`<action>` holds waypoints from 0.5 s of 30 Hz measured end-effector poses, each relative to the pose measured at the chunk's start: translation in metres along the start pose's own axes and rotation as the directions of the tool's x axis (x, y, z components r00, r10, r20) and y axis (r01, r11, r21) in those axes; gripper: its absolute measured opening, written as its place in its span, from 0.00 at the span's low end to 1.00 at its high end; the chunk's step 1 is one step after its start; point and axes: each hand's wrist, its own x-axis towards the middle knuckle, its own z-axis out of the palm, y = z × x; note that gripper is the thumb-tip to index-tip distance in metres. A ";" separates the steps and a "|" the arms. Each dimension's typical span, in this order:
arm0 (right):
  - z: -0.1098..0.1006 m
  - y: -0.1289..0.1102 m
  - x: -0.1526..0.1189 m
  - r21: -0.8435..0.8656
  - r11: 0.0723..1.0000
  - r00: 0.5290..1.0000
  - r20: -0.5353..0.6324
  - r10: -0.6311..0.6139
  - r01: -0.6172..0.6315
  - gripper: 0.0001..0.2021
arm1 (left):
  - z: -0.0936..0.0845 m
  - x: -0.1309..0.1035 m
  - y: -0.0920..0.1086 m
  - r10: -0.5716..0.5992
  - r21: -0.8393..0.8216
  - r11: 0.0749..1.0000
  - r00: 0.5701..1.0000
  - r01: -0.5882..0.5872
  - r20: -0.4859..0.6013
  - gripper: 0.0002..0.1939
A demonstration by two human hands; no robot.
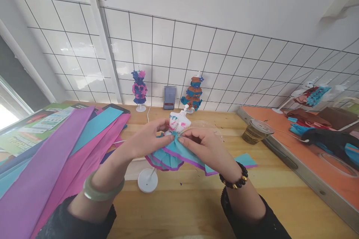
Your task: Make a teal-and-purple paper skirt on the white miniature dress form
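Observation:
A small white dress-form mannequin (pixel 181 118) with pink and blue marks on its chest leans in front of me, its round white base (pixel 147 181) tilted toward me. Around its waist hangs a pleated turquoise crepe paper strip (pixel 168 158) with a purple edge. My left hand (pixel 151 136) is closed at the waist, thumb pressing the gathered paper and fingers partly behind the form. With thumb and forefinger, my right hand (pixel 206 147) pinches the strip's gathered top edge just beside the left thumb. The strip's loose end (pixel 246 160) trails out to the right under my right wrist.
Purple, pink and blue paper sheets (pixel 56 149) are piled at left. Two dressed mannequins (pixel 139 87) and a phone (pixel 169 97) stand by the tiled wall. A plastic cup (pixel 256 131) sits at right, beside an orange-topped surface (pixel 308 157) with more mannequins and cloth-like scraps.

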 end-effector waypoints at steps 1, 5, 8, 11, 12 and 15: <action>0.001 0.000 0.001 0.016 1.000 1.000 -0.008 0.015 -0.015 0.11 | 0.000 0.000 0.000 -0.003 0.003 1.000 1.000 0.003 0.002 0.14; 0.005 0.002 0.002 0.093 0.995 0.998 -0.038 0.048 -0.045 0.11 | 0.000 0.000 0.003 0.001 -0.002 1.000 1.000 -0.001 0.007 0.14; 0.007 0.005 0.002 0.132 0.990 0.997 -0.043 0.060 -0.054 0.12 | 0.000 0.000 0.005 0.017 -0.006 1.000 1.000 -0.017 0.005 0.15; 0.008 0.006 0.002 0.149 0.988 0.997 -0.055 0.054 -0.045 0.11 | 0.000 0.000 0.006 0.022 -0.013 1.000 1.000 -0.022 0.012 0.17; 0.009 0.006 0.002 0.146 0.988 0.997 -0.060 0.051 -0.042 0.11 | 0.000 0.000 0.006 0.023 -0.016 1.000 1.000 -0.023 0.011 0.17; 0.009 0.006 0.002 0.120 0.992 0.997 -0.068 0.047 -0.038 0.11 | 0.000 0.000 0.006 0.018 -0.018 1.000 1.000 -0.018 0.009 0.17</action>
